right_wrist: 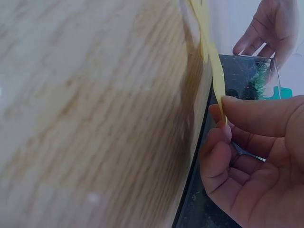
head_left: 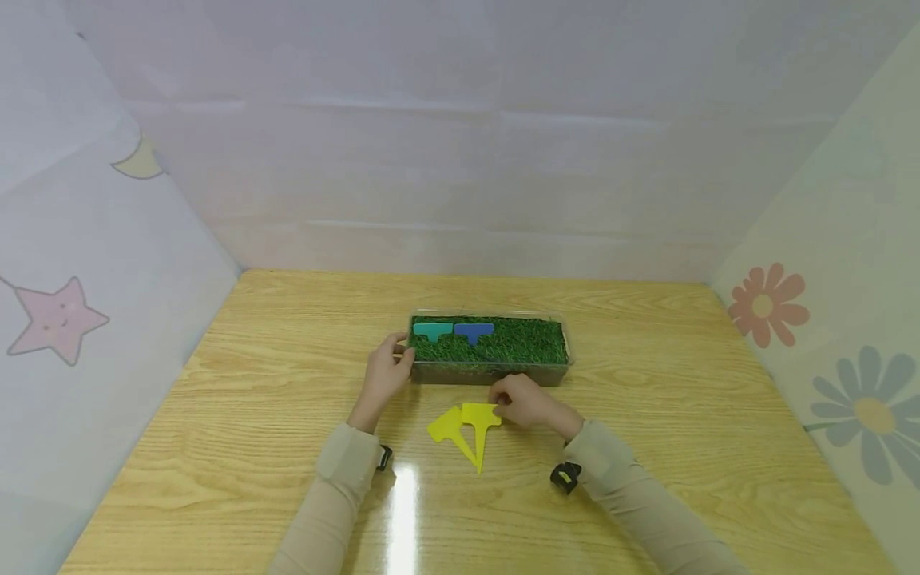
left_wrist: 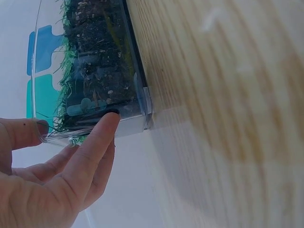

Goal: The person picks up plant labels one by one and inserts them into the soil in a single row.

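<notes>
A clear plastic tray (head_left: 489, 374) filled with green grass sits mid-table. A teal label (head_left: 433, 329) and a blue label (head_left: 473, 330) stand in its left part. My left hand (head_left: 391, 371) rests against the tray's left end. In the left wrist view its straight index finger (left_wrist: 102, 130) presses the end wall (left_wrist: 137, 95) and the thumb touches the rim. My right hand (head_left: 499, 407) pinches the head of a yellow label (head_left: 480, 423) lying on the table in front of the tray. The right wrist view shows the thumb and index finger closed on that label (right_wrist: 213, 66). A second yellow label (head_left: 447, 427) lies partly under it.
The wooden table (head_left: 683, 415) is enclosed by pale fabric walls at the back and on both sides, with star and flower prints. The grass to the right of the blue label holds no labels. A bright glare streak lies on the table between my forearms.
</notes>
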Tool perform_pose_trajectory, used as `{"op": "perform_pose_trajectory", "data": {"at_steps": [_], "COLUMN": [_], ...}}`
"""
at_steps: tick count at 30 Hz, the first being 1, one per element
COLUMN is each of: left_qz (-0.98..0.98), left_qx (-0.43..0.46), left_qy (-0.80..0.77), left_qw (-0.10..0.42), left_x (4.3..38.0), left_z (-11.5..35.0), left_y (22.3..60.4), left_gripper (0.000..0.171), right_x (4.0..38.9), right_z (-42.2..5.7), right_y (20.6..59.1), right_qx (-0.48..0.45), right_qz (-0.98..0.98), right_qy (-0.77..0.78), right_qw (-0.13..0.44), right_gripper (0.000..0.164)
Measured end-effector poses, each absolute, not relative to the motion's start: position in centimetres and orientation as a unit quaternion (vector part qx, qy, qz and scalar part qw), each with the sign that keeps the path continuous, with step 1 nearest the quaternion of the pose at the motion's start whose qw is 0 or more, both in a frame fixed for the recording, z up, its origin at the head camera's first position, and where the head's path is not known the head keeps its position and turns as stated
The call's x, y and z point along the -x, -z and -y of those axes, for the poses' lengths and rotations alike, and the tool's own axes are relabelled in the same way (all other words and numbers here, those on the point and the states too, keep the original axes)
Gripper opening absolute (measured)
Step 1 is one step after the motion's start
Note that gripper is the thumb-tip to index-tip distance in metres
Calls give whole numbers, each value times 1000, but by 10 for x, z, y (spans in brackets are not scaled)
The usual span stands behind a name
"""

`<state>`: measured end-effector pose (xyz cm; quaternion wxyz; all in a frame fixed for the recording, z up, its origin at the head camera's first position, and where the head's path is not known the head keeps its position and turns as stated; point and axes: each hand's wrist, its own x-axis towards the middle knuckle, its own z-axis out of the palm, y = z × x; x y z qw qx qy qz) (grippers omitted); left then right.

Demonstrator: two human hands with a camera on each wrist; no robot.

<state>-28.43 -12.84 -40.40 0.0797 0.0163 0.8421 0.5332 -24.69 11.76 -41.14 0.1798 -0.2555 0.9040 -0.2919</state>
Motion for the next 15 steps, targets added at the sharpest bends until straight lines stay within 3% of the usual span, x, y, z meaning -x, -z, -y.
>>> {"op": "perform_pose_trajectory", "data": {"at_steps": [15], "left_qz": [-850], "left_qx": [-17], "left_qy": [-524], "left_qw": [63], "left_x": [283], "left_z": [127], "left_y": [403], "left_gripper": [38], "right_x": [248], "right_z": [-122], "right_y": [398], "right_qx": [253], "right_qz": [-902], "right_qy": [313], "right_qw": [155], "right_gripper": [13]}}
